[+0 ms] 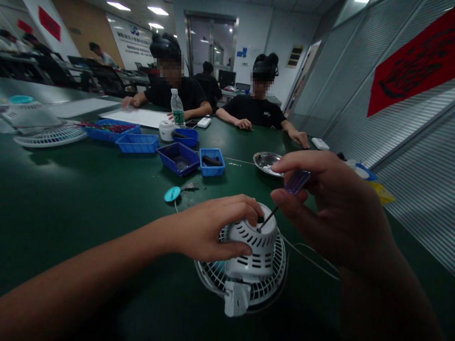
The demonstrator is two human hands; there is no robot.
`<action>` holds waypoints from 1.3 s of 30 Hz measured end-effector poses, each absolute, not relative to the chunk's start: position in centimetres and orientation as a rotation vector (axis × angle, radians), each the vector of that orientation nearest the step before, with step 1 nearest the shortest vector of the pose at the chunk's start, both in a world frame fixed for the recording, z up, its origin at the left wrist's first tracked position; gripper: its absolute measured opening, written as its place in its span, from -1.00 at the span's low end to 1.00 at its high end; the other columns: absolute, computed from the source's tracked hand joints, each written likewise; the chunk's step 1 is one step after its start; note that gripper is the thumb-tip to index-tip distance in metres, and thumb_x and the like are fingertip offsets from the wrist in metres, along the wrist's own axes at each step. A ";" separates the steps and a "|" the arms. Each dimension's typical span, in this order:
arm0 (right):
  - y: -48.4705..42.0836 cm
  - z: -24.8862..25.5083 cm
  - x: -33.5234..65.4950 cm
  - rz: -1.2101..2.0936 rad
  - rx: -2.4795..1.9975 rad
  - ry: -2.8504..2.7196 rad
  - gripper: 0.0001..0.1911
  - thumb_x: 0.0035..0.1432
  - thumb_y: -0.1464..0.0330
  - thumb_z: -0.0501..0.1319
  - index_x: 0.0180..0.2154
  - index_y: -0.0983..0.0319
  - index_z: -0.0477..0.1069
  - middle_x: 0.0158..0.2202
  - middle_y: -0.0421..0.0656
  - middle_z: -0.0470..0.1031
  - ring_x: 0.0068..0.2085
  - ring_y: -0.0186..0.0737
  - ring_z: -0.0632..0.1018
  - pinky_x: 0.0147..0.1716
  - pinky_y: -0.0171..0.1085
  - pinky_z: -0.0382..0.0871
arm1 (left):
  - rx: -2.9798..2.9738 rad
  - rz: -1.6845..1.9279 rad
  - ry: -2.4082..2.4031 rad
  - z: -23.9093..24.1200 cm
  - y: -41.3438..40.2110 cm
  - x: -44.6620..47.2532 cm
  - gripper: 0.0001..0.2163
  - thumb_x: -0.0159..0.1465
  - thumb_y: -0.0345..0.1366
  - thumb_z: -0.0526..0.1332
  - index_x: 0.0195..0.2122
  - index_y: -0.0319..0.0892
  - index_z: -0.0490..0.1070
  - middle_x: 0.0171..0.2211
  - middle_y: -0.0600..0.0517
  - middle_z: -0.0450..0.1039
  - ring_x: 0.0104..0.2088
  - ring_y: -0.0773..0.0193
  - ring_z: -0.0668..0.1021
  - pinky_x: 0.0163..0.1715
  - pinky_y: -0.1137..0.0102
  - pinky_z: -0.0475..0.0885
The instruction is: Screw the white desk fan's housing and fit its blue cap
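Observation:
A small white fan (252, 253) lies grille-down on the green table, its slotted motor housing facing up. Wrapped around the left side of that housing is my left hand (220, 227), thumb low and fingers over the top. My right hand (330, 203) pinches the clear purplish handle of a screwdriver (296, 182) between thumb and fingers. The screwdriver's shaft slants down to the left, with its tip at a screw spot on the housing's top. A white cord runs from the fan across the table.
Beyond the fan are a turquoise round cap (172, 193), a plug (190, 186), several blue bins (177, 158) and a metal dish (261, 161). A water bottle (177, 108) stands farther back. Another fan (50, 135) lies at left. Two people sit across the table.

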State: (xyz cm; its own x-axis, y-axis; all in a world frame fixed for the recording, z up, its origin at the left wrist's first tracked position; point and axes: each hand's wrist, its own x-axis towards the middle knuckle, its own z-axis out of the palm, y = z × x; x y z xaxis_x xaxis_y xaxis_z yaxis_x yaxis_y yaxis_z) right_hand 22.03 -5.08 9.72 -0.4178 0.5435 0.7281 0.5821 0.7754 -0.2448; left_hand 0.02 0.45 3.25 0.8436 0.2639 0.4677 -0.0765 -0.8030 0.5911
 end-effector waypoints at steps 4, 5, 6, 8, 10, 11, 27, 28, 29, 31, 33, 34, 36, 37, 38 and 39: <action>-5.2 9.8 22.2 -0.033 -0.841 -2.109 -0.72 0.28 0.48 0.22 0.02 0.19 0.42 -0.12 -0.18 0.55 -0.39 -0.34 0.44 -0.46 -0.29 0.36 | 2.398 0.718 0.134 3.4 0.4 0.1 -0.74 0.31 -0.33 0.37 -0.05 -0.19 0.34 0.08 -0.18 0.45 0.09 0.06 0.52 0.07 0.18 0.47; -5.3 9.8 22.2 -0.010 -0.833 -2.112 -0.70 0.28 0.49 0.20 0.04 0.20 0.41 -0.10 -0.17 0.55 -0.36 -0.33 0.45 -0.44 -0.28 0.37 | 2.399 0.717 0.135 3.4 0.4 0.1 -0.74 0.31 -0.33 0.37 -0.05 -0.19 0.34 0.09 -0.18 0.45 0.10 0.06 0.52 0.08 0.18 0.47; -5.3 9.8 22.3 0.010 -0.825 -2.114 -0.69 0.27 0.49 0.18 0.05 0.20 0.40 -0.09 -0.16 0.54 -0.33 -0.32 0.47 -0.41 -0.27 0.39 | 2.400 0.715 0.135 3.4 0.4 0.1 -0.73 0.31 -0.33 0.37 -0.04 -0.19 0.34 0.10 -0.19 0.44 0.11 0.05 0.52 0.07 0.18 0.48; -5.4 9.7 22.3 0.040 -0.822 -2.107 -0.65 0.26 0.49 0.18 0.07 0.19 0.37 -0.05 -0.15 0.53 -0.30 -0.30 0.48 -0.38 -0.25 0.41 | 2.402 0.714 0.137 3.4 0.4 0.0 -0.73 0.31 -0.34 0.37 -0.04 -0.20 0.34 0.10 -0.19 0.44 0.11 0.05 0.52 0.07 0.18 0.48; -5.4 9.6 22.2 0.077 -0.844 -2.083 -0.61 0.25 0.47 0.21 0.10 0.17 0.35 -0.02 -0.13 0.50 -0.29 -0.28 0.49 -0.38 -0.24 0.43 | 2.404 0.719 0.136 3.4 0.4 0.0 -0.73 0.31 -0.33 0.37 -0.05 -0.21 0.34 0.09 -0.19 0.45 0.09 0.06 0.53 0.07 0.18 0.48; -5.4 9.6 22.1 0.098 -0.857 -2.069 -0.61 0.24 0.46 0.22 0.10 0.16 0.34 -0.01 -0.12 0.48 -0.29 -0.27 0.49 -0.39 -0.23 0.44 | 2.403 0.719 0.137 3.4 0.4 0.0 -0.74 0.31 -0.32 0.37 -0.05 -0.21 0.35 0.08 -0.19 0.45 0.08 0.06 0.53 0.07 0.18 0.48; -5.4 9.9 22.2 0.022 -0.873 -2.110 -0.67 0.24 0.50 0.19 0.04 0.20 0.38 -0.13 -0.15 0.49 -0.32 -0.30 0.47 -0.40 -0.27 0.43 | 2.402 0.707 0.147 3.3 0.4 0.0 -0.73 0.31 -0.33 0.36 -0.04 -0.18 0.34 0.13 -0.20 0.44 0.12 0.03 0.52 0.07 0.16 0.48; -5.4 9.9 22.2 0.026 -0.864 -2.115 -0.66 0.23 0.50 0.18 0.05 0.20 0.38 -0.13 -0.14 0.49 -0.30 -0.28 0.48 -0.37 -0.25 0.44 | 2.402 0.704 0.146 3.3 0.4 0.0 -0.73 0.31 -0.33 0.36 -0.03 -0.18 0.34 0.13 -0.20 0.43 0.13 0.03 0.51 0.08 0.16 0.48; -5.4 10.0 22.2 0.030 -0.860 -2.115 -0.66 0.24 0.50 0.18 0.05 0.20 0.39 -0.14 -0.14 0.50 -0.30 -0.26 0.48 -0.37 -0.24 0.44 | 2.402 0.704 0.143 3.2 0.5 0.0 -0.73 0.31 -0.33 0.36 -0.03 -0.18 0.34 0.13 -0.20 0.43 0.13 0.03 0.51 0.09 0.16 0.47; -5.4 9.9 22.2 0.025 -0.852 -2.107 -0.70 0.26 0.45 0.21 0.04 0.20 0.40 -0.15 -0.15 0.50 -0.32 -0.27 0.48 -0.41 -0.25 0.42 | 2.402 0.710 0.138 3.2 0.5 0.0 -0.73 0.31 -0.32 0.36 -0.03 -0.18 0.34 0.11 -0.20 0.44 0.12 0.04 0.51 0.10 0.16 0.47; -5.3 9.9 22.1 0.004 -0.855 -2.097 -0.74 0.27 0.41 0.26 0.01 0.19 0.41 -0.17 -0.17 0.51 -0.39 -0.32 0.45 -0.50 -0.29 0.37 | 2.401 0.721 0.130 3.3 0.5 0.0 -0.74 0.31 -0.31 0.36 -0.04 -0.19 0.34 0.08 -0.19 0.45 0.11 0.05 0.52 0.09 0.16 0.48; -5.3 9.9 22.1 -0.010 -0.861 -2.089 -0.75 0.27 0.41 0.27 -0.01 0.19 0.42 -0.18 -0.18 0.52 -0.43 -0.35 0.42 -0.54 -0.30 0.35 | 2.402 0.720 0.131 3.3 0.5 0.0 -0.74 0.31 -0.32 0.36 -0.05 -0.19 0.34 0.07 -0.19 0.45 0.10 0.05 0.52 0.08 0.16 0.48; -5.3 9.9 22.1 -0.033 -0.868 -2.086 -0.75 0.25 0.45 0.27 -0.02 0.20 0.42 -0.18 -0.18 0.53 -0.44 -0.36 0.40 -0.54 -0.31 0.35 | 2.403 0.712 0.134 3.3 0.5 0.1 -0.73 0.31 -0.33 0.37 -0.04 -0.20 0.34 0.09 -0.20 0.45 0.10 0.05 0.52 0.07 0.17 0.48; -5.3 9.9 22.1 -0.038 -0.870 -2.087 -0.74 0.25 0.46 0.25 -0.01 0.20 0.42 -0.16 -0.17 0.54 -0.42 -0.34 0.42 -0.51 -0.29 0.37 | 2.401 0.710 0.132 3.3 0.5 0.1 -0.72 0.30 -0.33 0.37 -0.04 -0.20 0.34 0.10 -0.20 0.44 0.10 0.06 0.52 0.07 0.18 0.48; -5.3 10.0 22.1 -0.032 -0.866 -2.093 -0.72 0.24 0.48 0.23 0.00 0.20 0.42 -0.15 -0.16 0.54 -0.40 -0.32 0.44 -0.47 -0.28 0.39 | 2.401 0.710 0.132 3.3 0.5 0.1 -0.72 0.30 -0.33 0.37 -0.03 -0.20 0.34 0.11 -0.20 0.44 0.11 0.05 0.51 0.07 0.17 0.48; -5.3 10.0 22.1 -0.018 -0.859 -2.098 -0.70 0.23 0.49 0.21 0.01 0.19 0.41 -0.13 -0.14 0.54 -0.37 -0.29 0.46 -0.45 -0.26 0.41 | 2.400 0.711 0.132 3.3 0.5 0.1 -0.72 0.31 -0.34 0.37 -0.03 -0.19 0.34 0.12 -0.20 0.43 0.12 0.05 0.51 0.08 0.17 0.48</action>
